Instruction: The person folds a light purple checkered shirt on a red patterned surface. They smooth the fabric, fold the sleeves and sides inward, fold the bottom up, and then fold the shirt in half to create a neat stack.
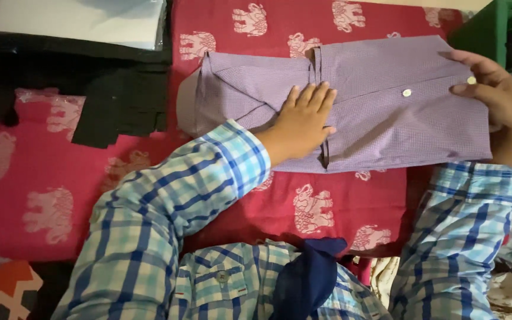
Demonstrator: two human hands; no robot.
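A folded purple checked shirt (380,118) with white buttons lies across a red cloth with pale elephant prints (339,207). My left hand (302,121) lies flat on the shirt's middle, fingers together and pointing away from me. At the shirt's right end, my right hand (499,106) holds the edge, fingers curled over the fabric near a button. Both my arms wear blue plaid sleeves.
A black cloth (120,101) and a white sheet (84,21) lie at the upper left. A green object (499,26) stands at the upper right. A dark blue cloth (309,272) hangs by my chest, and a patterned orange piece (1,290) shows at the lower left.
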